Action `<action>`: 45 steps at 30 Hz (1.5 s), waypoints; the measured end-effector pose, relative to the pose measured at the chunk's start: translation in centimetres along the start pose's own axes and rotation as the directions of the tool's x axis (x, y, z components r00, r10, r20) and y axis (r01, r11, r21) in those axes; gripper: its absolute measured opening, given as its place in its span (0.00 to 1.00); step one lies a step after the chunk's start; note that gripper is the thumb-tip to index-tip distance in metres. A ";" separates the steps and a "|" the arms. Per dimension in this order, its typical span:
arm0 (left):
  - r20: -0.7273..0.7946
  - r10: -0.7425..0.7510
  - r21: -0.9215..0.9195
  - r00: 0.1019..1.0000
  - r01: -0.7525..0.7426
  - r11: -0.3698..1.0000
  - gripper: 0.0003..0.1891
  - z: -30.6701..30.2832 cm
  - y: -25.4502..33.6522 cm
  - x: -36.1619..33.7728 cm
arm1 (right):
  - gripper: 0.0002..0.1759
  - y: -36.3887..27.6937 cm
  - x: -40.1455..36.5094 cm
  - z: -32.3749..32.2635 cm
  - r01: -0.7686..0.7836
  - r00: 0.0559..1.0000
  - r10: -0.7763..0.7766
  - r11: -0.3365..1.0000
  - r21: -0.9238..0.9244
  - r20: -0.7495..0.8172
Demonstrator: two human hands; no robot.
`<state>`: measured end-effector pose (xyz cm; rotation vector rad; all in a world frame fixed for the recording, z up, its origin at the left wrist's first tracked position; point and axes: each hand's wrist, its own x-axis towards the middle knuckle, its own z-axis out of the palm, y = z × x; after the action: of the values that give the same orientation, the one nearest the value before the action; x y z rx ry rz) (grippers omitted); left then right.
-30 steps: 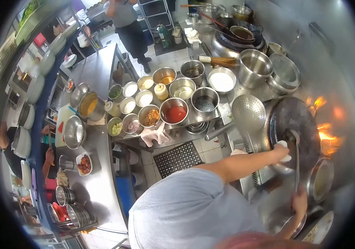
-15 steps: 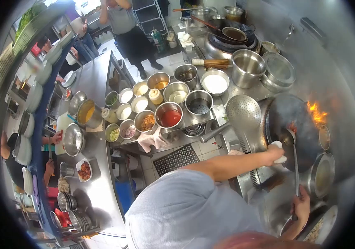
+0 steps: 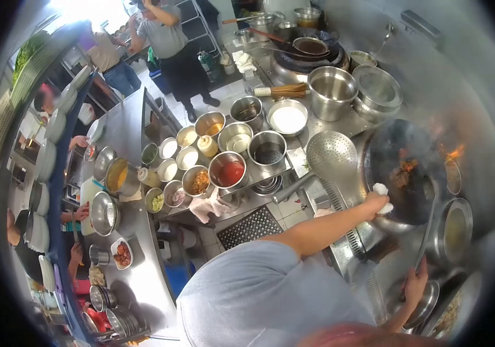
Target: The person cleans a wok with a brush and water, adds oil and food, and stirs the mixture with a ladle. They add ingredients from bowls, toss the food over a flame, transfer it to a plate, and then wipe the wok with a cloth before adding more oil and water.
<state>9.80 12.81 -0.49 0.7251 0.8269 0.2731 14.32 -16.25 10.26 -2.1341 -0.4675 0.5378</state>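
Note:
My left hand (image 3: 376, 205) is closed round a folded white cloth (image 3: 381, 191) at the near left rim of a blackened wok (image 3: 379, 151). Browned chunks of food (image 3: 402, 175) show inside, partly veiled by smoke. Lower right, my right hand (image 3: 415, 281) grips the handle of a long metal ladle (image 3: 427, 237), which slants up to the wok's right side. Its bowl is hard to make out in the dark interior. Flames (image 3: 454, 154) rise beyond the right rim.
Left of the wok rests a large perforated strainer (image 3: 332, 155). Several pots and tubs stand nearby, one with red sauce (image 3: 227, 171). A lidded pot (image 3: 455, 231) sits right of the wok. Across the aisle, another person (image 3: 169, 43) stands; more people's hands show behind the shelf.
The food has come into clearer view, spread in the wok's middle. The ladle has shifted right, toward the wok's side. The flames look smaller, and the whole view has shifted slightly.

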 end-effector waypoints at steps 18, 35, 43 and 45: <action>0.010 0.080 0.019 0.997 -0.081 0.997 0.16 -0.9 -2.3 -1.0 | 0.32 -2.5 5.6 1.3 0.327 0.940 -0.196 0.758 -0.564 0.281; 0.029 -0.060 -0.050 0.998 0.062 0.997 0.16 1.0 -0.3 -0.8 | 0.32 -4.2 3.8 1.2 0.072 0.948 0.057 0.919 -0.387 0.312; 0.056 0.148 0.115 0.987 -0.154 0.981 0.18 -2.9 -4.1 -5.4 | 0.32 -6.4 0.5 0.4 -0.019 0.986 0.034 0.995 -0.093 0.165; 0.128 -0.025 -0.051 0.991 0.032 0.998 0.14 -1.8 -2.5 -3.1 | 0.33 -6.6 -0.3 -1.0 -0.036 0.979 0.049 0.997 -0.068 0.196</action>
<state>6.28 10.37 -1.27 0.6735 0.7055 0.2201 13.70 -13.43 16.27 -2.1655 -0.5567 0.7731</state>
